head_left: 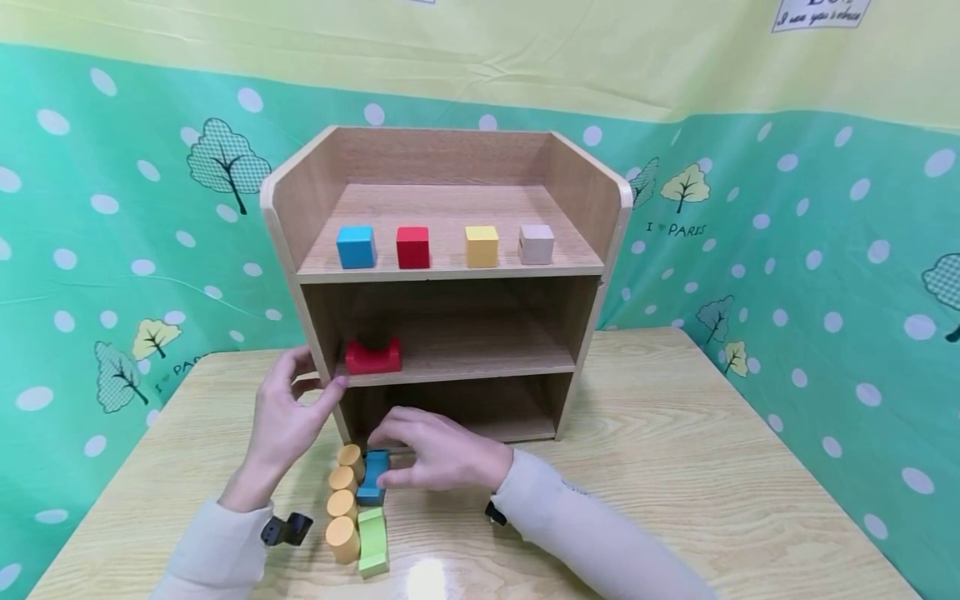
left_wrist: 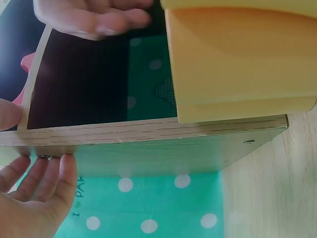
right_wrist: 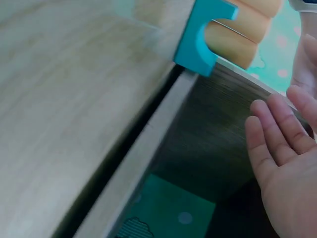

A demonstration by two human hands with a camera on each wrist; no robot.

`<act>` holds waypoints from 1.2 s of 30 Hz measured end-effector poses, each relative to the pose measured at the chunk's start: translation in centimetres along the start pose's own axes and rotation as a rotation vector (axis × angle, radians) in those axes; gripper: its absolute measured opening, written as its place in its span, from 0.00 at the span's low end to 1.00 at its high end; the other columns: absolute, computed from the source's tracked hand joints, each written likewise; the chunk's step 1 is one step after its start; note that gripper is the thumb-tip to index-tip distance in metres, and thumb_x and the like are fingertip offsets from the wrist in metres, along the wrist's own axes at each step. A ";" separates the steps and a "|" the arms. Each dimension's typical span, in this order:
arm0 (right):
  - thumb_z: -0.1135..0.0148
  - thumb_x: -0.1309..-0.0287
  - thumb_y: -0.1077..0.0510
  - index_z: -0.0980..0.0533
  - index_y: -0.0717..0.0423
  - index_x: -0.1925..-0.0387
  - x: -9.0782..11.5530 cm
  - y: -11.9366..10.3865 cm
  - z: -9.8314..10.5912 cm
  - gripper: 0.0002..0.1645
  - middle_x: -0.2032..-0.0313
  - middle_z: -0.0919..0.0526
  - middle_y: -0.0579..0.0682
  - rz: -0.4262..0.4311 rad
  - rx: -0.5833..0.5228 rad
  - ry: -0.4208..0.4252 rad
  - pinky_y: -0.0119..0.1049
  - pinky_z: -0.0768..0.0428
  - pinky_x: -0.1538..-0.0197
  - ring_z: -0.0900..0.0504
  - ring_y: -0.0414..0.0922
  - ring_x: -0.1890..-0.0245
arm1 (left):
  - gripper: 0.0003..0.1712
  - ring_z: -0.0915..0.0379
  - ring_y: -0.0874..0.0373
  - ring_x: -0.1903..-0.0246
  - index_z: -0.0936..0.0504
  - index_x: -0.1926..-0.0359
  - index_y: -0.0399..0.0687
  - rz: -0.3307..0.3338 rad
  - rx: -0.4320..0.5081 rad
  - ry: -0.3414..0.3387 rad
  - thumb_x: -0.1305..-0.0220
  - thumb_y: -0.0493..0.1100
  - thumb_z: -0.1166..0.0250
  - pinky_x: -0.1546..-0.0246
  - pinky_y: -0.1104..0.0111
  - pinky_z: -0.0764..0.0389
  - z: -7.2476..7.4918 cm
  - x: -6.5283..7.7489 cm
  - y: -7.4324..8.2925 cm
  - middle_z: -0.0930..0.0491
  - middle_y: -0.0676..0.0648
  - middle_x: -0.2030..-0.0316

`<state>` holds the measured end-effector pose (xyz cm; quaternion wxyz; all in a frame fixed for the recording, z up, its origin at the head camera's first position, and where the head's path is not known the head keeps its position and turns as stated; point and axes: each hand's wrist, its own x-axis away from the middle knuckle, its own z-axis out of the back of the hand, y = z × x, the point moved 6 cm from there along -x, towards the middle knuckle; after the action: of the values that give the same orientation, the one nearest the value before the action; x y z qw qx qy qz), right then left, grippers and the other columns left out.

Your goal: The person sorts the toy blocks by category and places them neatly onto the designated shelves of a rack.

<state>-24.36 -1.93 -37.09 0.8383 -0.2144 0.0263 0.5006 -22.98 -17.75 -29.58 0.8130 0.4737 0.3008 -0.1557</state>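
Note:
My left hand (head_left: 288,408) holds the left side panel of a small wooden shelf (head_left: 450,273), thumb at its front edge and fingers (left_wrist: 64,183) against the outer face. A red block with a curved notch (head_left: 372,358) sits on the middle shelf, just inside that panel. My right hand (head_left: 446,450) hovers with loosely bent fingers (right_wrist: 282,119) in front of the bottom compartment, gripping nothing. Near it on the table is a blue notched block (head_left: 372,479), apart from the fingers in the right wrist view. Several orange-yellow cylinders (head_left: 342,506) stand in a row beside it.
A green notched block (head_left: 372,542) lies nearer me, beside the cylinders. On the top shelf stand a blue cube (head_left: 356,247), a red cube (head_left: 413,247), a yellow cube (head_left: 482,247) and a grey cube (head_left: 536,245). A patterned green curtain (head_left: 810,317) hangs around the table.

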 end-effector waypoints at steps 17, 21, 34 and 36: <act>0.34 0.47 0.37 0.25 0.49 0.45 -1.1 0.8 -2.7 0.32 0.52 0.24 0.40 -0.109 0.038 -0.083 0.18 0.32 0.50 0.29 0.31 0.55 | 0.26 0.28 0.59 0.58 0.29 0.45 0.30 -0.010 -0.003 0.004 0.46 0.29 0.32 0.58 0.79 0.25 0.0 -0.1 0.1 0.24 0.37 0.53; 0.34 0.47 0.36 0.26 0.48 0.44 -1.3 0.8 -2.7 0.33 0.52 0.24 0.40 -0.128 0.039 -0.103 0.18 0.32 0.52 0.30 0.30 0.56 | 0.26 0.28 0.59 0.58 0.29 0.46 0.29 -0.016 -0.001 0.011 0.46 0.28 0.33 0.58 0.80 0.25 0.1 -0.3 0.2 0.23 0.37 0.53; 0.34 0.49 0.36 0.25 0.47 0.45 -1.6 0.9 -3.7 0.33 0.52 0.26 0.39 -0.149 0.075 -0.144 0.17 0.32 0.56 0.31 0.31 0.58 | 0.27 0.29 0.60 0.57 0.29 0.44 0.31 -0.001 -0.002 0.003 0.45 0.29 0.33 0.58 0.80 0.25 0.0 -0.1 0.1 0.24 0.38 0.52; 0.34 0.49 0.35 0.25 0.47 0.46 -1.6 0.9 -3.8 0.33 0.53 0.26 0.38 -0.154 0.081 -0.148 0.17 0.32 0.58 0.31 0.31 0.59 | 0.27 0.29 0.60 0.57 0.29 0.44 0.30 0.000 -0.001 0.003 0.45 0.29 0.33 0.58 0.80 0.25 0.0 0.0 0.1 0.24 0.38 0.52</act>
<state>-25.25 -4.35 -40.44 0.8820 -0.1443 -0.0322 0.4476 -22.94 -17.73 -29.51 0.8128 0.4736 0.3020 -0.1547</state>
